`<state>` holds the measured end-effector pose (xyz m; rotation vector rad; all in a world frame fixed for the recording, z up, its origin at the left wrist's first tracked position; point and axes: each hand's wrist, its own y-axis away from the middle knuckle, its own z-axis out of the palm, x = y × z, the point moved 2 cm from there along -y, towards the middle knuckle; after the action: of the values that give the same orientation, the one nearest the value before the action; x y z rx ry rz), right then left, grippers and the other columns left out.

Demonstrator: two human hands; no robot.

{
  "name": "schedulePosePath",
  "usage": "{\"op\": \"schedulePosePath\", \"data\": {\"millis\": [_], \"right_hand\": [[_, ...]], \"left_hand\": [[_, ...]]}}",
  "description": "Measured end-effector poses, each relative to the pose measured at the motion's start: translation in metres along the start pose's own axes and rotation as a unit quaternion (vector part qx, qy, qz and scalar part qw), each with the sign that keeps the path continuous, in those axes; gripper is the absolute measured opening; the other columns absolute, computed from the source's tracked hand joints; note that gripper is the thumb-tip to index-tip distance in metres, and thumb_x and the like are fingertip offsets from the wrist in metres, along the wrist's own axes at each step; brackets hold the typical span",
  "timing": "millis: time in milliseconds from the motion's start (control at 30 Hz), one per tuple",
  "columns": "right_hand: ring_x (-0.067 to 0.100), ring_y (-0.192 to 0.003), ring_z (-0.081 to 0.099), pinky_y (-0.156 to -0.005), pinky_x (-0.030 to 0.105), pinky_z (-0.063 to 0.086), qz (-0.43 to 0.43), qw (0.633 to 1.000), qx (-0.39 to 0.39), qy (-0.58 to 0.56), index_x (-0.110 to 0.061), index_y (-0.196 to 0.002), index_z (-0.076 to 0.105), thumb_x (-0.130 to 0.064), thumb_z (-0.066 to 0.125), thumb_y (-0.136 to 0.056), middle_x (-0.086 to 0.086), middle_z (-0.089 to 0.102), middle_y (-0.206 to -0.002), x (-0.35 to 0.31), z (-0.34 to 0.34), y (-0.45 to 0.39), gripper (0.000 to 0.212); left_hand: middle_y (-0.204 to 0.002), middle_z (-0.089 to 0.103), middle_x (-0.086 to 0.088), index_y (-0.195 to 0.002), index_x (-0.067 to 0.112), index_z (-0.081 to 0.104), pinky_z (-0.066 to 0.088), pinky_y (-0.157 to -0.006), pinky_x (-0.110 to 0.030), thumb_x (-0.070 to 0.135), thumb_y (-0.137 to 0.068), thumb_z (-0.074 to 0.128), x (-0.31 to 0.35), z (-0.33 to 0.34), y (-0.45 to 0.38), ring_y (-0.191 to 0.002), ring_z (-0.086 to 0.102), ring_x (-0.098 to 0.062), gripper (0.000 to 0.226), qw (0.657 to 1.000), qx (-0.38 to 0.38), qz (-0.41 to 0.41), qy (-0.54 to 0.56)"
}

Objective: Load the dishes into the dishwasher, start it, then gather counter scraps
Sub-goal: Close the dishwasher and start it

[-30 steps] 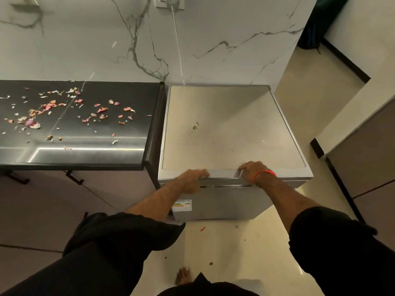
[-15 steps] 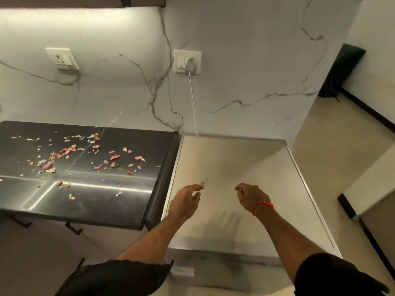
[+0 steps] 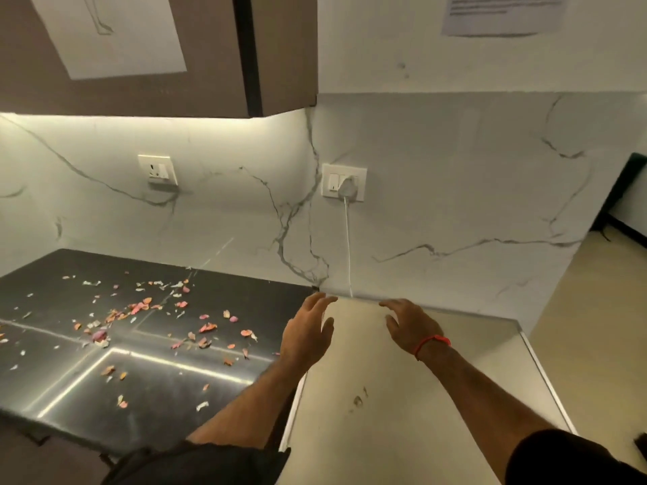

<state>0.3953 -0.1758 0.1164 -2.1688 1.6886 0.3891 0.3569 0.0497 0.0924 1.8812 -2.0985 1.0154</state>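
The dishwasher (image 3: 402, 432) shows only its flat beige top, right of the black counter (image 3: 70, 390). Pink and white onion-peel scraps (image 3: 206, 327) lie scattered over the counter. My left hand (image 3: 308, 330) hovers above the seam between counter and dishwasher, fingers spread and relaxed, holding nothing. My right hand (image 3: 409, 323), with a red band at the wrist, is raised over the back of the dishwasher top, fingers loose and empty. The dishwasher's front and door are out of view.
A white cable runs down the marble wall from a plug in the socket (image 3: 345, 182) to behind the dishwasher. A second socket (image 3: 157, 169) sits to the left. A brown wall cabinet (image 3: 157, 82) hangs overhead. Beige floor opens to the right.
Both hands left the dishwasher's front top edge and rose forward over its top, opening out. The view tilted up from the floor to the wall and cabinet.
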Motion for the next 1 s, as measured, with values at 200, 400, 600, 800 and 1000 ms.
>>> {"op": "schedulePosePath", "data": {"millis": [200,400,600,800,1000], "right_hand": [[0.02,-0.116,0.057,-0.098,0.038,0.048,0.005,0.997,0.057,-0.045,-0.027,-0.135,0.054,-0.023,0.051,-0.095,-0.002,0.057,-0.134,-0.055,-0.009,-0.052,0.04],[0.018,-0.111,0.059,-0.092,0.038,0.052,0.004,0.991,0.104,-0.083,-0.031,-0.138,0.05,-0.024,0.052,-0.096,-0.003,0.06,-0.129,-0.087,0.005,-0.077,0.043],[0.018,-0.122,0.055,-0.099,0.034,0.049,0.031,0.987,0.138,-0.075,-0.03,-0.146,0.039,-0.022,0.052,-0.097,-0.002,0.052,-0.142,-0.087,0.006,-0.089,0.051],[0.019,-0.141,0.036,-0.11,0.03,0.035,0.017,0.984,0.17,-0.044,-0.025,-0.154,0.022,-0.02,0.054,-0.097,0.0,0.031,-0.157,-0.101,-0.025,-0.125,0.066],[0.022,-0.133,0.047,-0.104,0.034,0.044,0.022,0.979,0.196,-0.046,-0.025,-0.151,0.03,-0.02,0.054,-0.097,0.003,0.041,-0.151,-0.105,-0.044,-0.139,0.059]], "left_hand": [[-0.142,0.053,-0.003,-0.158,0.032,0.015,0.057,-0.079,-0.036,0.032,-0.101,0.053,-0.026,-0.044,-0.098,-0.106,0.065,-0.021,0.069,0.999,-0.001,0.039,-0.011],[-0.079,0.066,-0.003,-0.151,0.03,-0.032,0.057,-0.049,-0.035,0.032,-0.098,0.056,-0.042,-0.069,-0.185,-0.057,0.064,-0.021,0.102,0.989,-0.042,0.081,-0.113],[-0.069,0.058,-0.004,-0.146,0.027,-0.039,0.041,-0.043,-0.028,0.023,-0.098,0.049,-0.029,-0.066,-0.245,-0.048,0.049,-0.015,0.101,0.962,-0.052,0.127,-0.235],[-0.069,0.06,-0.005,-0.149,0.024,-0.037,0.043,-0.048,-0.029,0.023,-0.099,0.046,-0.024,-0.049,-0.284,-0.049,0.05,-0.015,0.097,0.953,-0.047,0.129,-0.271],[-0.079,0.066,-0.003,-0.156,0.013,0.026,0.041,-0.055,-0.031,0.024,-0.103,0.047,-0.012,-0.05,-0.297,-0.064,0.062,-0.017,0.058,0.911,-0.073,0.161,-0.374]]}}
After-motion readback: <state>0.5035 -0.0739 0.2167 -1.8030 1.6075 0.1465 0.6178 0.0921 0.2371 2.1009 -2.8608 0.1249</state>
